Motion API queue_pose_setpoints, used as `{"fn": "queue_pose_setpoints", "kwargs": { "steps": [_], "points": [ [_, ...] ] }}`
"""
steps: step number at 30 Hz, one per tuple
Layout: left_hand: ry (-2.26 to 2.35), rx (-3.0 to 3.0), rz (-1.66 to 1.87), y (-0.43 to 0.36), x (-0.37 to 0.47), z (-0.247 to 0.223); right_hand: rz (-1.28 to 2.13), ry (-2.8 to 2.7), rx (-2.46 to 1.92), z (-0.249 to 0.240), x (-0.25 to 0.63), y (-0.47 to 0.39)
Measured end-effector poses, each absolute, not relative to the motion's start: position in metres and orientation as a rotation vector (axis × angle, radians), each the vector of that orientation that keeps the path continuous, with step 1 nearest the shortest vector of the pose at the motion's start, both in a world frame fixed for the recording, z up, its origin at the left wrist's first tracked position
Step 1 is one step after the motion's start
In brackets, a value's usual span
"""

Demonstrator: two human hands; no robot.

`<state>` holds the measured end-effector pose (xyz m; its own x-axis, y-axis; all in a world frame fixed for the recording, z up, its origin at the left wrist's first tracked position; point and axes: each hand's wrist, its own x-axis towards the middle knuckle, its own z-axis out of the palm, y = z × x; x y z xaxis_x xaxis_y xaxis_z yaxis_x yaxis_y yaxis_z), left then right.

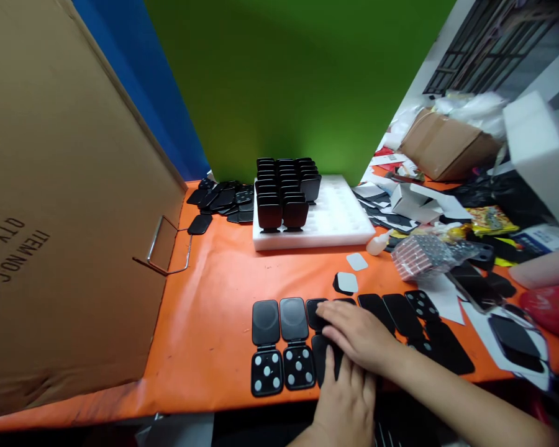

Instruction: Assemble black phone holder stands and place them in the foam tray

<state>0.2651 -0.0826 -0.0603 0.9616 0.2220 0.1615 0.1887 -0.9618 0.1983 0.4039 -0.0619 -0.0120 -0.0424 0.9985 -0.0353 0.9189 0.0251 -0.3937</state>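
Observation:
A row of black hinged two-panel pieces lies along the front of the table. The two leftmost pieces, a piece with grey dots (pixel 266 372) and a similar one (pixel 299 367), have dotted lower panels and plain upper panels. My left hand (pixel 347 397) rests with stretched fingers on the lower panel of the third piece (pixel 321 360). Above it, my right hand (pixel 361 332) reaches across from the right, its extended fingers touching that piece's upper panel. The right hand partly covers the pieces beside it. Further right, another black piece (pixel 400 313) lies unfolded.
Black panels stand upright in a white foam tray (pixel 340 211). Loose black pieces (pixel 228 197) are heaped to its left. White squares (pixel 356 261), a small bottle (pixel 377 243) and a bubble-wrapped bundle (pixel 422 256) lie to the right. A cardboard box (pixel 74 205) with a wire handle borders the left side.

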Motion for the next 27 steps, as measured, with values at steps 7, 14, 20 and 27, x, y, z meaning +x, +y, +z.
{"fn": "queue_pose_setpoints", "kwargs": {
  "steps": [7, 14, 20, 27],
  "points": [
    [0.287, 2.963, 0.27, -0.081, 0.266, -0.06, 0.607, -2.105, -1.877, -0.024, 0.401, -0.066],
    [0.323, 2.955, 0.297, -0.08, 0.263, -0.07, 0.397, -1.769, -2.354, -0.009, 0.463, -0.032],
    [0.218, 2.87, 0.158, -0.078, 0.259, -0.066, 0.494, -1.75, -2.464, -0.015, 0.498, -0.022],
    [0.229, 2.669, 0.12, -0.075, 0.253, -0.046, 0.603, -1.786, -2.39, -0.002, 0.501, -0.02]
  ]
}}
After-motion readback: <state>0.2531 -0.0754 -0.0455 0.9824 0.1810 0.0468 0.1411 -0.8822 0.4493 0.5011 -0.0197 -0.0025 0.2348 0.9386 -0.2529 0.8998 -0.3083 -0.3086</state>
